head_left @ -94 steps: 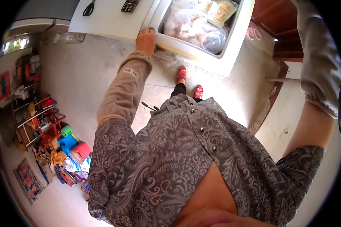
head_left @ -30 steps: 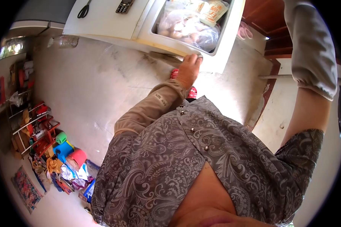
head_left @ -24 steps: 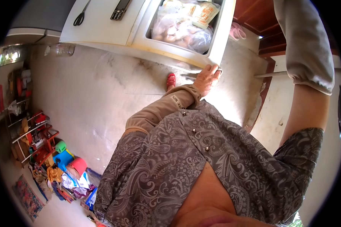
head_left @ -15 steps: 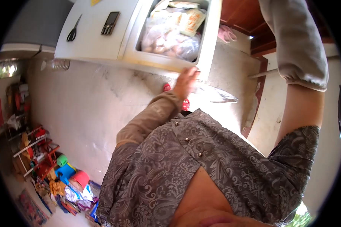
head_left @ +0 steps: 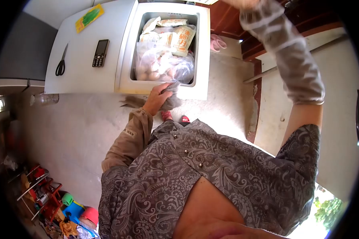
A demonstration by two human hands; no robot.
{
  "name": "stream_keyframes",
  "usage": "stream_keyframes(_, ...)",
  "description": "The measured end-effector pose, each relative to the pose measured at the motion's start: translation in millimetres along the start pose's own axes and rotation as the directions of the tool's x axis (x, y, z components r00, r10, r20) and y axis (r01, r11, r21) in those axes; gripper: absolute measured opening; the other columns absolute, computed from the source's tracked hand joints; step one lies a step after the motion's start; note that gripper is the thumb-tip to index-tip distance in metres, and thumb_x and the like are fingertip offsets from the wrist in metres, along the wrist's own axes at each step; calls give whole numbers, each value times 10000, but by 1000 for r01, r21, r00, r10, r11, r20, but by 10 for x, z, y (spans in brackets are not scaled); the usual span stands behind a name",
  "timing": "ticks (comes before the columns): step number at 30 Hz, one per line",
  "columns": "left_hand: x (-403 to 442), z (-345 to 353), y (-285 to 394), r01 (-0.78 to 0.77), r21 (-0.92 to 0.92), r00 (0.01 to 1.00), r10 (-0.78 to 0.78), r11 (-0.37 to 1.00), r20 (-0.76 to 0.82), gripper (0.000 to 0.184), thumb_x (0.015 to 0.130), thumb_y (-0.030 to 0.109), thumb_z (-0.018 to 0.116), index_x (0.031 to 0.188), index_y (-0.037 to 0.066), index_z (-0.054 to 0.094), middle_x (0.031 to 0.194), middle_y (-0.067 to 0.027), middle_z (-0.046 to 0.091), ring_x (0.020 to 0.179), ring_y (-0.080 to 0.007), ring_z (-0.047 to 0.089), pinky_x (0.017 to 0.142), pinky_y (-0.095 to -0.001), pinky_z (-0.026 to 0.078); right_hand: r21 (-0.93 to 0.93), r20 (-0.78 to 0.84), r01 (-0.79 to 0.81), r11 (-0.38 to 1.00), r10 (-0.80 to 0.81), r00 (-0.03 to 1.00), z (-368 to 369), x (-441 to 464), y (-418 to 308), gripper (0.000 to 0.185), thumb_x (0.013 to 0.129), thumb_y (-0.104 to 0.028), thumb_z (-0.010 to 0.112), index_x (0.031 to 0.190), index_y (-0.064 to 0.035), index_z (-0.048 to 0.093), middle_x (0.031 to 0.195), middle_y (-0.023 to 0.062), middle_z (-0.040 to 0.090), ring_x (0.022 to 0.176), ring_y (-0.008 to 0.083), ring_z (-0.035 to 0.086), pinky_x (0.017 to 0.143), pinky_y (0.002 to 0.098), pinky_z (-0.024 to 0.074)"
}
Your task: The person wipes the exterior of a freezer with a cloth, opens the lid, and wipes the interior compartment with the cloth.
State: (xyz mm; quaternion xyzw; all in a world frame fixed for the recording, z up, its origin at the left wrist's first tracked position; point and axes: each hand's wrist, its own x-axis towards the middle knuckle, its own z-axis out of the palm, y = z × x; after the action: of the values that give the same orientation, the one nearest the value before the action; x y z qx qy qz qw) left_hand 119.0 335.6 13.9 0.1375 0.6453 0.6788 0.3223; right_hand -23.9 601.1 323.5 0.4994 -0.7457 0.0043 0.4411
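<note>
An open white chest freezer point(head_left: 204, 59) holds a clear plastic bag of round, pale items point(head_left: 153, 67) and several printed packets point(head_left: 183, 40). At its front edge, my left hand point(head_left: 158, 97) is closed on a greyish cloth point(head_left: 171, 99) that hangs down beside the freezer's front. My right hand point(head_left: 245, 3) is raised at the top edge of the view, beyond the freezer's back right corner. It is blurred and cut off, so its fingers and anything in them are hidden.
On the white surface point(head_left: 79, 75) left of the opening lie black-handled scissors point(head_left: 60, 65), a keypad phone point(head_left: 101, 53) and a yellow-green packet point(head_left: 89, 18). Pink slippers point(head_left: 217, 43) are on the floor behind right. Buckets point(head_left: 73, 211) and a red rack point(head_left: 50, 195) stand lower left.
My left hand has moved left along the freezer's front edge with the cloth. My right hand, earlier out of view, now shows at the top. The view has shifted, showing more of the freezer.
</note>
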Motion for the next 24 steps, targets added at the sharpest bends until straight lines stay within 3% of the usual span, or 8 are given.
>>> stream_keyframes(3,7,122,602,111,-617,992,-51,779,114,385,869,80,494,1237,-33,507,1062,-74,606,980,-166,590,856,-293,490,561,316,-668,489,620,718,487,-787,-667,521,848,-572,558,1109,-128,639,983,134,666,874,248,665,786,357,553)
stream_keyframes(5,38,149,915,-390,-294,915,403,873,-16,395,879,73,482,1264,-18,478,1094,-91,594,999,-171,587,880,-300,493,469,782,-875,-117,517,350,755,-1330,-1198,781,876,-722,217,1293,-130,511,1225,132,567,1162,272,519,975,407,436)
stream_keyframes(7,67,188,1209,-512,-305,848,528,803,-34,388,889,66,467,1270,-10,467,1123,-102,585,1019,-177,582,902,-308,491,358,905,-780,-514,398,154,791,-1317,-1780,802,895,-684,249,1347,-43,419,1334,153,476,1179,244,506,1013,387,421)
stream_keyframes(8,100,207,1353,-398,-496,897,442,771,-33,375,894,62,457,1262,-11,471,1136,-105,580,1031,-180,579,912,-313,487,406,886,-239,-882,316,339,1073,-1484,-2119,642,964,-537,324,1389,-57,363,1404,137,402,1279,243,408,1095,365,325)
stream_keyframes(15,191,-478,1226,-26,-649,999,-6,761,-47,346,883,50,409,1216,-2,490,1113,-112,593,1061,-201,575,925,-331,474,140,985,20,-990,142,100,1080,-1893,-3151,755,922,-598,380,1415,-32,295,1331,162,462,1172,265,494,931,396,476)
stream_keyframes(17,126,-595,1019,60,-635,997,-76,770,1,323,881,53,410,1185,-4,502,1087,-111,599,1040,-193,583,904,-321,483,345,920,-255,-903,273,279,604,-1813,-3003,748,906,-616,409,1390,-49,362,1185,125,566,1047,180,568,753,323,529)
stream_keyframes(21,-48,-152,796,-12,-72,990,21,997,137,274,810,-56,419,1034,-1,567,1241,-173,517,1143,-300,517,962,-377,421,189,905,-602,-776,376,-200,-15,-2127,-2871,368,939,-257,564,1227,-28,553,951,55,644,826,134,621,716,284,538)
stream_keyframes(24,164,356,537,336,-625,930,-145,705,337,271,822,22,470,1077,6,562,1155,-139,579,1061,-215,568,909,-339,451,416,817,-515,-749,557,-150,-577,-2699,-2770,239,950,-163,536,1136,-32,610,990,55,637,859,146,624,768,275,534)
